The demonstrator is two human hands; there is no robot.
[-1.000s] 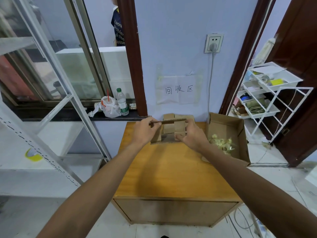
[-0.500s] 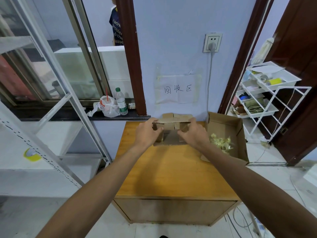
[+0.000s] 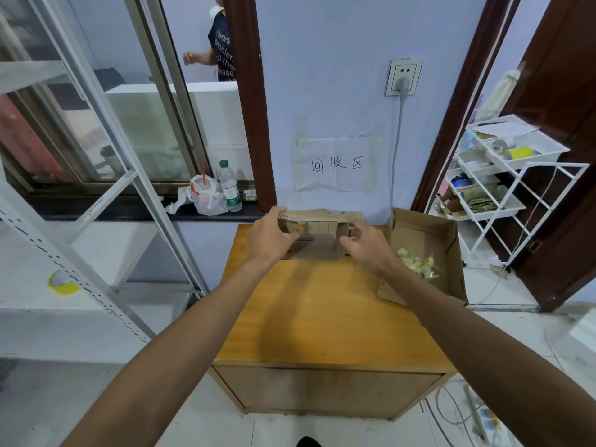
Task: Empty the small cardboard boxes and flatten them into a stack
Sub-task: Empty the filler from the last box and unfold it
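On the wooden cabinet [image 3: 306, 311], outstretched left hand [image 3: 269, 240] and right hand [image 3: 367, 248] grip the small box [image 3: 319, 248] by its ends.

Arms: both bare, stretched forward.
Left hand [image 3: 270, 237]: curled round left end of small brown cardboard box [image 3: 317, 250].
Right hand [image 3: 367, 248]: thumb and fingers pinching its right end.

Pale blue wall [image 3: 322, 75] with socket [image 3: 403, 77], wooden cabinet [image 3: 322, 311], white rack [image 3: 532, 156], sliding window [image 3: 145, 133].
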